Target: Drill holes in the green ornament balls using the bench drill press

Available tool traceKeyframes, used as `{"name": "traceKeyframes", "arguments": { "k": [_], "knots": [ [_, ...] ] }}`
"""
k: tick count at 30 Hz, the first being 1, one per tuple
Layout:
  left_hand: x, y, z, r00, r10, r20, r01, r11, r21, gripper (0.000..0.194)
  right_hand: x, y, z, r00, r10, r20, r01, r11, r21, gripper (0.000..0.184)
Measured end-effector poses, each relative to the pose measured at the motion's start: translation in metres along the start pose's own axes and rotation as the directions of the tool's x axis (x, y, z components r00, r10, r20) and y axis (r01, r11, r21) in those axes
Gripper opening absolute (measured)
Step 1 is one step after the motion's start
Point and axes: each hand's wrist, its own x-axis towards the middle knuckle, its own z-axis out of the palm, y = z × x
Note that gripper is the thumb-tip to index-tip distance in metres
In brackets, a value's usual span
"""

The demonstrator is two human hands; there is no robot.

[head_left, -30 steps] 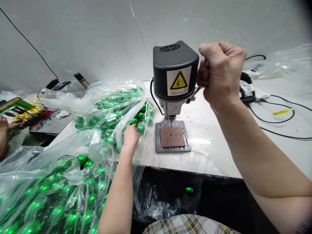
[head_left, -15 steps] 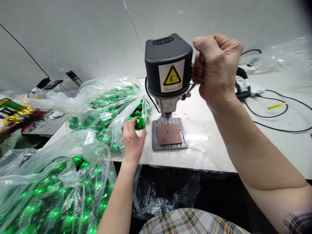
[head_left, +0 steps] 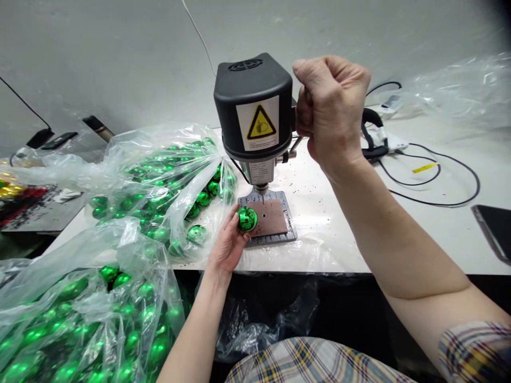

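A small black bench drill point(head_left: 254, 106) with a yellow warning sticker stands on the white table point(head_left: 351, 223). My right hand point(head_left: 329, 111) is a fist around its feed lever on the drill's right side. My left hand point(head_left: 229, 244) holds a shiny green ball point(head_left: 247, 218) at the left edge of the drill's grey base plate point(head_left: 268, 219), just left of the drill bit point(head_left: 262, 196). A brown pad with a hole lies on that base.
A clear plastic bag of green balls point(head_left: 167, 181) lies on the table left of the drill. Another such bag point(head_left: 80, 314) sits lower left, off the table. Black cables point(head_left: 435, 186) and a black headset lie to the right; a dark flat device point(head_left: 495, 229) lies at the far right.
My left hand drew one green ball out of the bag on the table and carried it right to the drill's base plate. My right hand stayed closed on the lever.
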Motion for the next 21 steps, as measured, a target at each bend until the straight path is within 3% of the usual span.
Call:
{"name": "traceKeyframes", "arguments": {
  "k": [3, 7, 12, 15, 21],
  "knots": [
    [0.004, -0.002, 0.001, 0.999, 0.051, -0.019, -0.051, 0.999, 0.014, 0.042, -0.003, -0.002, 0.001, 1.0, -0.008, 0.001, 0.008, 1.0, -0.017, 0.051],
    [0.01, -0.01, -0.001, 0.982, 0.184, -0.042, -0.169, 0.956, 0.241, 0.052, 0.0, 0.0, 0.002, 1.0, 0.004, -0.006, -0.004, 0.999, -0.04, 0.051],
    [0.022, -0.019, 0.0, 0.95, 0.312, 0.027, -0.276, 0.792, 0.545, 0.062, 0.003, 0.001, 0.002, 1.0, 0.013, -0.003, -0.013, 0.999, -0.03, 0.051],
    [0.031, -0.022, 0.0, 0.922, 0.386, 0.029, -0.303, 0.674, 0.674, 0.056, 0.004, 0.002, 0.001, 1.0, 0.014, 0.005, -0.014, 0.999, -0.03, 0.051],
    [0.047, -0.028, -0.001, 0.92, 0.38, 0.099, -0.34, 0.646, 0.684, 0.052, 0.006, 0.007, -0.003, 1.0, 0.024, 0.016, -0.024, 0.999, -0.032, 0.048]
  ]
}}
